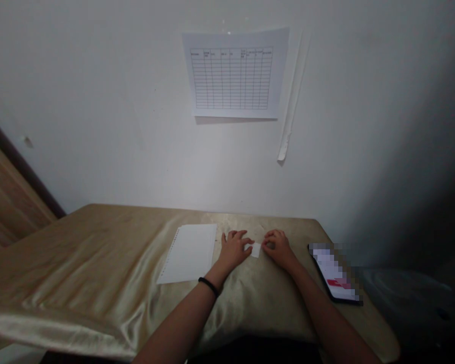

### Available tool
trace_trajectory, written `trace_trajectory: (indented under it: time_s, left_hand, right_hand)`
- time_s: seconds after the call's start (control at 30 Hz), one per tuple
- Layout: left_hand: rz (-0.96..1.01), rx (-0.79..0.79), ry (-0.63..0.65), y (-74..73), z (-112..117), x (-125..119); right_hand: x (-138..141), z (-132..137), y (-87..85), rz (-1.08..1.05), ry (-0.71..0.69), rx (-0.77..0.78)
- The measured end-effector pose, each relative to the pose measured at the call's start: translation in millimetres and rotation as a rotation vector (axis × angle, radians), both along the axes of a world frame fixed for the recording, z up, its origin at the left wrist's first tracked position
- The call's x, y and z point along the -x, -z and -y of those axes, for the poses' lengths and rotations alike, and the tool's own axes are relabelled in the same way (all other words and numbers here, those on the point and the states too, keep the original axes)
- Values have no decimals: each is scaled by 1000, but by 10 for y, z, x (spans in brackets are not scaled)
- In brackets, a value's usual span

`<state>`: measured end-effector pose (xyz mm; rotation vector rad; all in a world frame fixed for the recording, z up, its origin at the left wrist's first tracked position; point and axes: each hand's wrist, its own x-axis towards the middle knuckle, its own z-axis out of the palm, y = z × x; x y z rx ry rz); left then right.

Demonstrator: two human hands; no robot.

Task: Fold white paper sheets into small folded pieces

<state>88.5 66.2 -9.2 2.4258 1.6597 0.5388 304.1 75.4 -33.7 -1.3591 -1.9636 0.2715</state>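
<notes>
A small piece of white paper (256, 250) lies between my two hands, low over the cloth-covered table. My left hand (233, 251), with a black band on the wrist, has thumb and index finger closed at the left edge of this piece; its other fingers are loosely bent. Just off the right edge, my right hand (280, 248) is curled with thumb and fingertips pressed together. What those fingertips hold, if anything, is too small to make out. To the left of my left hand lie white loose-leaf sheets (191, 253) with punched holes along one side.
A phone (335, 273) with a lit screen lies near the right edge of the table (109, 253), which has a shiny gold cloth. Behind it rises a white wall with a printed table sheet (233, 76) and a hanging paper strip (290, 111).
</notes>
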Motion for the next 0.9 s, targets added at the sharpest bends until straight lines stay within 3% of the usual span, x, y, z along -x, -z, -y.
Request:
trace_trajectory:
  time_s: [0.43,0.9]
  left_hand:
    - [2,28,6,-42,8,-18]
    - [5,18,-12,24,-30,-3]
  right_hand:
    - [43,-38,42,22,-11,-7]
    - [45,-13,-6,97,-57,3]
